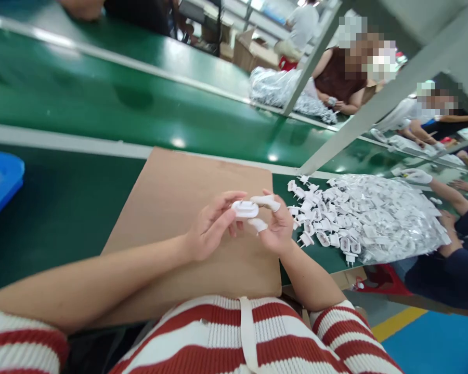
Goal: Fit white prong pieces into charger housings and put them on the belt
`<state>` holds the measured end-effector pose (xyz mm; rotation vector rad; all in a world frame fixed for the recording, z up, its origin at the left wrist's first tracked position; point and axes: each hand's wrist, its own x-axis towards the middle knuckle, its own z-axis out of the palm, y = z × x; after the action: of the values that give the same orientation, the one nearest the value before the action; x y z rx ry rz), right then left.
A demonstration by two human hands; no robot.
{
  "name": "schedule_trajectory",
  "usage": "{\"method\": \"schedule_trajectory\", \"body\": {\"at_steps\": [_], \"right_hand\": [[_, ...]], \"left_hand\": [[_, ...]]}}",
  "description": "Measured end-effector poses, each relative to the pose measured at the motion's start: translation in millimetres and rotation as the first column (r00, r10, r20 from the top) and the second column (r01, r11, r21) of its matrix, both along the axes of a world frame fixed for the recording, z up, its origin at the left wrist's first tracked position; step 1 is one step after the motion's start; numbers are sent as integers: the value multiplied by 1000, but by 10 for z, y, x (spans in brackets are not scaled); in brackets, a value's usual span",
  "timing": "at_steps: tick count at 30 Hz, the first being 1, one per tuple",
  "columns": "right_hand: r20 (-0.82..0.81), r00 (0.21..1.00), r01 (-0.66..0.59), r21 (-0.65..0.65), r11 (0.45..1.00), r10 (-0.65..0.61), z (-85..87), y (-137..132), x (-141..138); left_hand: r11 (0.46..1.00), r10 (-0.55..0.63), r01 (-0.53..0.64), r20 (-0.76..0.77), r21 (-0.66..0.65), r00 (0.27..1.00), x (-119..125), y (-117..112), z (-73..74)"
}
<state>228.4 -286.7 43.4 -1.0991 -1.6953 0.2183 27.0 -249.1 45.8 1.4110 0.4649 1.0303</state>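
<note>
Between my two hands is a small white plastic plug adapter (pixel 245 209), its oval face turned up toward me. My left hand (pixel 212 226) pinches its left end with thumb and fingers. On the right end, my right hand (pixel 275 223) grips it with thumb and forefinger, both in white finger cots. They are above a brown cardboard sheet (pixel 171 202) on the green bench. Just right of my right hand lies a heap of similar white plug adapters (pixel 320 213), spilling out of a clear plastic bag (pixel 405 223).
A blue bin (pixel 3 176) stands at the left edge. Beyond the cardboard runs a green conveyor belt (pixel 140 111) with a slanting metal post (pixel 347 124). Co-workers sit across it, near another bag (pixel 275 85). A co-worker's gloved hand (pixel 417 176) is at the right.
</note>
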Motion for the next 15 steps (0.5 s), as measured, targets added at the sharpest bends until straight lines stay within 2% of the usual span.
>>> {"method": "schedule_trajectory", "body": {"at_steps": [1,3,6,9,11,13,15], "right_hand": [[11,1000,19,-14,1000,-19,-2,26,-9],[4,999,35,-40,999,-35,-29,107,-25],[-60,998,13,-119,993,-20,-104,268,-19],[-115,993,-1,-297,955,-34,-182,395,27],[-99,992,29,-394,919,-74,-215,448,71],[-47,993,77,-420,904,-106,-228,485,114],[25,993,119,-394,911,-118,-226,513,141]], "left_hand": [[996,-8,11,-33,93,999,-19,54,-59],[965,33,21,-201,260,979,-64,207,-150],[926,149,27,-432,376,889,-113,448,-217],[946,175,21,-561,325,809,-124,596,-304],[969,184,-44,-591,243,786,-133,695,-399],[971,229,-134,-600,198,766,-158,871,-486],[953,300,-207,-605,221,738,-192,1158,-524]]}}
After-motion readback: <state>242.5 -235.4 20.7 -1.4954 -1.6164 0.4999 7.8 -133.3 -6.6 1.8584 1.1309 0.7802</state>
